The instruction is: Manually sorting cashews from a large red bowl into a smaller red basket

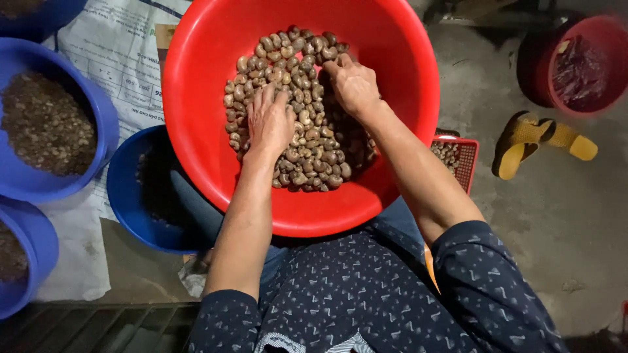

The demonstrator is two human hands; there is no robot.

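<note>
Blue basins (49, 124) beside nut-filled red basin (196, 98)

Even overhead light, sharp focus, corners dim.

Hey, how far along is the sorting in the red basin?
Done: the blue basins beside it already hold dark material. In hand: the left hand and right hand rest in the cashew nuts. Left: a large pile still fills the red basin.
</note>
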